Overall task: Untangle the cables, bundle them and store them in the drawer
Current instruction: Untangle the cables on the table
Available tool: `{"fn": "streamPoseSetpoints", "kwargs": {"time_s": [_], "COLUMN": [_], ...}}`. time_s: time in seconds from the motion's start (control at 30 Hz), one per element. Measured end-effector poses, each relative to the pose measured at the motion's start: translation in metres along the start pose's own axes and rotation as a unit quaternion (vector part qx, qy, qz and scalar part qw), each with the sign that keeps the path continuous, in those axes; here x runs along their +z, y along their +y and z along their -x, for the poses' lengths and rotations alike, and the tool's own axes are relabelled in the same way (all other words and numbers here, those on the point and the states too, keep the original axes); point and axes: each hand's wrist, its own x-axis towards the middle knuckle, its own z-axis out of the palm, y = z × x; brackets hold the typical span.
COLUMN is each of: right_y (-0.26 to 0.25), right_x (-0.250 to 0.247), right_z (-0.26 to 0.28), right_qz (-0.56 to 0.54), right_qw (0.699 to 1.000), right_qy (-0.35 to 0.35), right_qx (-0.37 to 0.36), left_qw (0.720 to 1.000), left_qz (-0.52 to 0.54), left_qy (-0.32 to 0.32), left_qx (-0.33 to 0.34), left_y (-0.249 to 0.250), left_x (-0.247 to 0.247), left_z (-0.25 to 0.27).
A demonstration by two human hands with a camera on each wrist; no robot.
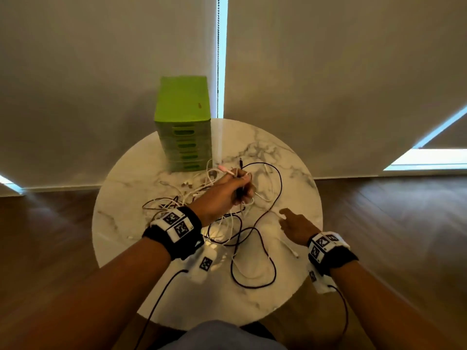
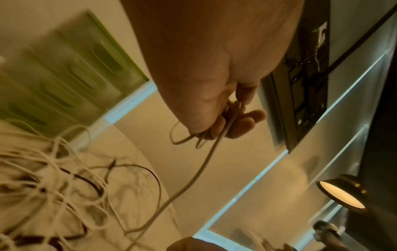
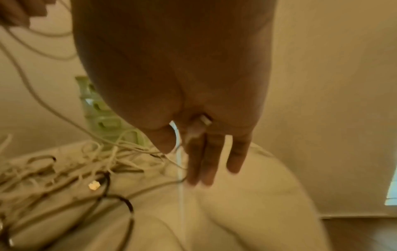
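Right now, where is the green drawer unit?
Head view: the green drawer unit stands at the table's far edge, left of centre, just beyond the left hand.

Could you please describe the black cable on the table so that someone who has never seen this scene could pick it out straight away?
Start at the round marble table with the green drawer unit at its far edge. In front of the unit lies a tangle of cables; the black cable arcs out of its right side and curls into a wide loop near the table's near edge. It is dark and mostly lies apart, while the white cables bunch together.
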Motion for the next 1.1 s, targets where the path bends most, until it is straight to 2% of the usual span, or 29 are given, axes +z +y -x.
{"fn": "streamPoseSetpoints", "kwargs": {"time_s": [0.03, 0.1, 0.17, 0.2, 0.27, 0.33, 0.4, 0.47, 0.57, 0.6, 0.67, 0.73, 0.77, 0.87, 0.97, 1.03, 1.1], "right_y": [0.015, 0.025, 0.018, 0.020, -0.009, -0.020, -0.019, -0.008, 0.024, 0.037, 0.059, 0.063, 0.056, 0.009, -0.044, -0.068, -0.077], "right_x": [0.004, 0.011, 0.014, 0.017, 0.016, 0.016, 0.021, 0.027, 0.037, 0.043, 0.056, 0.066, 0.065, 0.052, 0.035, 0.028, 0.020], "right_z": [0.015, 0.041, 0.066, 0.083, 0.091, 0.104, 0.117, 0.125, 0.129, 0.128, 0.125, 0.119, 0.115, 0.100, 0.088, 0.086, 0.087], "right_qz": [0.040, 0.064, 0.004, -0.037, -0.101, -0.197, -0.288, -0.298, -0.291, -0.284, -0.229, -0.158, -0.137, -0.173, -0.249, -0.295, -0.313], "right_qw": [0.999, 0.996, 0.988, 0.985, 0.979, 0.964, 0.940, 0.930, 0.926, 0.932, 0.959, 0.977, 0.980, 0.968, 0.952, 0.937, 0.925], "right_qy": [0.013, 0.065, 0.127, 0.134, 0.110, 0.107, 0.147, 0.201, 0.240, 0.228, 0.157, 0.119, 0.130, 0.172, 0.127, 0.120, 0.149], "right_qx": [0.027, -0.007, -0.083, -0.099, -0.140, -0.140, -0.110, -0.072, -0.019, 0.003, 0.057, 0.077, 0.064, -0.050, -0.128, -0.145, -0.155], "left_qw": [1.000, 0.999, 0.998, 0.997, 0.996, 0.988, 0.974, 0.964, 0.976, 0.981, 0.986, 0.989, 0.989, 0.991, 0.990, 0.988, 0.986], "left_qz": [0.008, 0.012, 0.001, -0.012, -0.050, -0.120, -0.201, -0.259, -0.218, -0.193, -0.164, -0.150, -0.144, -0.129, -0.137, -0.155, -0.168], "left_qy": [-0.016, -0.030, -0.048, -0.070, -0.066, -0.095, -0.101, -0.063, -0.001, 0.006, 0.011, -0.001, -0.007, -0.014, -0.023, -0.015, 0.007], "left_qx": [-0.009, -0.018, -0.030, -0.043, -0.031, -0.025, -0.004, 0.022, 0.019, 0.010, -0.005, -0.011, -0.014, -0.015, -0.011, -0.012, -0.007], "left_y": [-0.003, -0.011, -0.022, -0.032, -0.041, -0.052, -0.065, -0.070, -0.064, -0.061, -0.055, -0.052, -0.053, -0.056, -0.055, -0.049, -0.043], "left_x": [0.014, 0.038, 0.063, 0.082, 0.085, 0.099, 0.108, 0.106, 0.092, 0.087, 0.079, 0.073, 0.071, 0.068, 0.064, 0.056, 0.044], "left_z": [-0.004, -0.010, -0.017, -0.020, -0.024, -0.028, -0.032, -0.033, -0.036, -0.036, -0.034, -0.031, -0.030, -0.026, -0.023, -0.021, -0.020]}}
